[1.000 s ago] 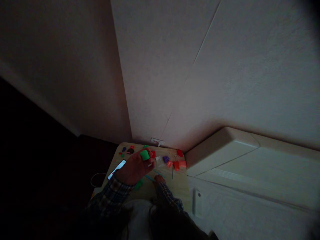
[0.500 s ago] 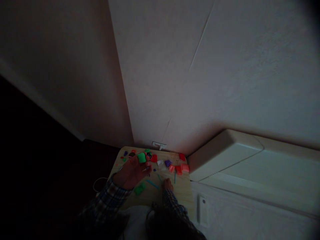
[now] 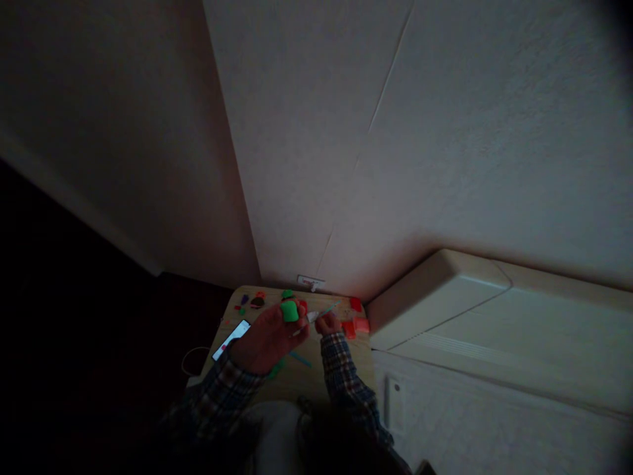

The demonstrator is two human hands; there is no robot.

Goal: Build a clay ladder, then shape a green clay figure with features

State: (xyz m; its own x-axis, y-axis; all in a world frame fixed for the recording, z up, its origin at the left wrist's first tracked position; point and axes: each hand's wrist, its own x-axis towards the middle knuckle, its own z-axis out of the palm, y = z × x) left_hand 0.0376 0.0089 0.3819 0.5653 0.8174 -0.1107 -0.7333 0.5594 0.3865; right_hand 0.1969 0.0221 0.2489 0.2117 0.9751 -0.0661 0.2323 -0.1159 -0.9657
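Observation:
My left hand (image 3: 270,338) is raised over the table's left half, its fingers closed around a bright green rounded-square piece (image 3: 289,311) that looks like modelling clay. Just right of it, my right hand (image 3: 328,323) pinches a thin light-blue stick (image 3: 331,307) that slants up to the right. The stick's lower end comes close to the left fingers; whether it touches them I cannot tell. Behind the hands lies a white crumpled piece (image 3: 312,317), partly covered. Below my left hand, a green piece (image 3: 277,367) and another blue stick (image 3: 300,359) rest on the wooden table (image 3: 321,380).
A lit phone (image 3: 231,340) lies at the table's left edge. Red pieces (image 3: 349,330) and a pink one (image 3: 361,324) lie on the right, a dark brown piece (image 3: 257,302) at the back left. A wall (image 3: 316,165) and a large cream-coloured unit (image 3: 445,310) border the table.
My right hand has moved up from the tabletop towards my left hand and now holds a light-blue stick. The green piece has turned slightly and shifted right. The phone has come into sight.

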